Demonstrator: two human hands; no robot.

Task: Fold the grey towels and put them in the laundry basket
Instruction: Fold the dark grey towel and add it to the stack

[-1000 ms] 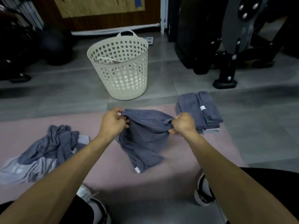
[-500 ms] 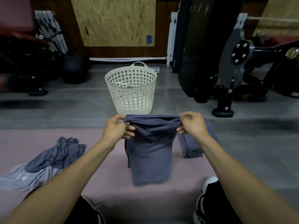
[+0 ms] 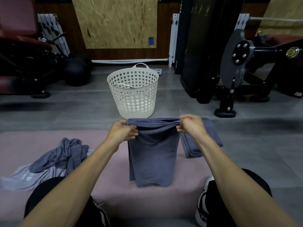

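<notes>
A grey towel (image 3: 151, 154) hangs doubled over in front of me, its top edge stretched level between both hands. My left hand (image 3: 122, 132) pinches the left top corner and my right hand (image 3: 191, 124) pinches the right one. Its lower edge hangs down to the pink mat (image 3: 49, 133). A stack of folded grey towels (image 3: 211, 138) lies on the mat just right of the hanging one, partly hidden by my right forearm. Crumpled grey towels (image 3: 60, 156) are heaped on the mat at the left. The white perforated laundry basket (image 3: 133, 90) stands on the floor beyond my hands.
Black gym machines (image 3: 229, 66) stand on the grey floor at the right, with a bench frame and a dark ball (image 3: 77, 71) at the left. My knees and shoes (image 3: 203, 208) sit at the mat's near edge.
The towel went from bunched low over the mat to lifted and pulled flat between my hands. My view tilted up, showing more of the room.
</notes>
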